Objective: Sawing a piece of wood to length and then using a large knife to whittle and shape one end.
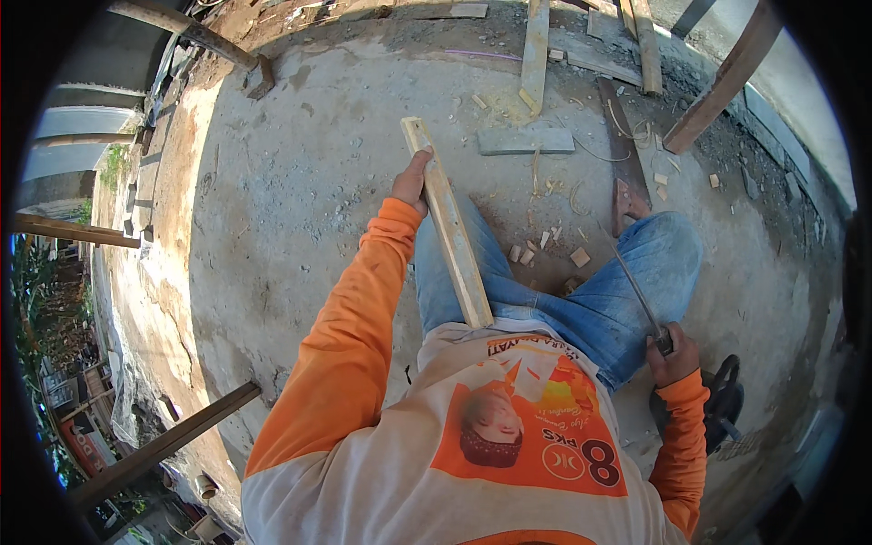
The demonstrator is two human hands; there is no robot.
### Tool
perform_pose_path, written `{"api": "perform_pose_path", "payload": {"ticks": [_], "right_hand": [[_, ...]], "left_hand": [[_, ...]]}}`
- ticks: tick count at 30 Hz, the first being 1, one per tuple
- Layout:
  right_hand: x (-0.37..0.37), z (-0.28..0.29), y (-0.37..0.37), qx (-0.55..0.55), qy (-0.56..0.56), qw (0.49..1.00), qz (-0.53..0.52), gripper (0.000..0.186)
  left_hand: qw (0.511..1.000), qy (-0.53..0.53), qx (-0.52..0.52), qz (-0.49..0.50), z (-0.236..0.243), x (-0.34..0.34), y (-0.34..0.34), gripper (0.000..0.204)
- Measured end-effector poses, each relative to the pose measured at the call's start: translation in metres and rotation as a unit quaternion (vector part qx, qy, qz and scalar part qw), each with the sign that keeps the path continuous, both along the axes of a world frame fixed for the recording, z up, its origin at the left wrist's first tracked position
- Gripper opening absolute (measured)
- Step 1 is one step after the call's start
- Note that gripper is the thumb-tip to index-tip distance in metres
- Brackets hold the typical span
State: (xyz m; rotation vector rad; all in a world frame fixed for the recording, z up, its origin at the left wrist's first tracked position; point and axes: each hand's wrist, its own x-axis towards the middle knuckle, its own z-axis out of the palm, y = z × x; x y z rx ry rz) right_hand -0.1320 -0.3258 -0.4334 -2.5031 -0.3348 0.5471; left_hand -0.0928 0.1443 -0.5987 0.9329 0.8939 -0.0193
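Note:
My left hand (411, 180) is closed around the upper part of a squared wooden batten (451, 238). The batten slants across my left thigh, its lower end against my shirt at the waist. Low on the right, my right hand (673, 355) is wrapped around the dark handle of a long, thin-bladed tool (636, 286). Its metal blade points up and left over my bent right leg, apart from the batten. The blade shows nearly edge-on, so its exact kind is unclear. A handsaw (628, 204) with a brown handle lies beyond my right knee.
Small wood offcuts (579, 257) and curled shavings litter the concrete floor (300, 209) ahead. A grey block (525, 141) and a long plank (535, 54) lie farther off. Wooden posts (727, 77) stand on both sides. A dark rounded object (724, 400) sits beside my right hand.

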Motion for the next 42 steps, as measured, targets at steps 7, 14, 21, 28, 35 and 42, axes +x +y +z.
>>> {"api": "perform_pose_path", "payload": {"ticks": [7,14,21,28,35,42], "right_hand": [[0.030,0.016,0.063,0.137,-0.011,0.988,-0.069,0.018],[0.092,-0.027,0.126,0.262,0.018,0.957,-0.123,0.024],[0.119,-0.087,0.207,0.197,0.023,0.976,-0.091,0.029],[0.103,-0.101,0.225,0.150,0.054,0.987,0.030,0.029],[0.072,-0.103,0.246,0.192,0.023,0.977,0.094,0.032],[0.069,-0.092,0.256,0.223,0.011,0.966,0.129,0.030]], "left_hand": [[0.976,-0.202,0.011,0.085,0.103,0.026,0.008,0.053],[0.926,-0.306,0.166,0.147,0.135,0.063,-0.026,0.057],[0.962,-0.199,0.164,0.088,0.050,0.031,-0.058,0.060],[0.919,-0.249,0.305,0.033,0.070,-0.003,-0.044,0.076],[0.904,-0.253,0.322,0.123,0.076,-0.004,-0.063,0.061],[0.888,-0.094,0.360,0.271,0.094,0.013,-0.090,0.066]]}}
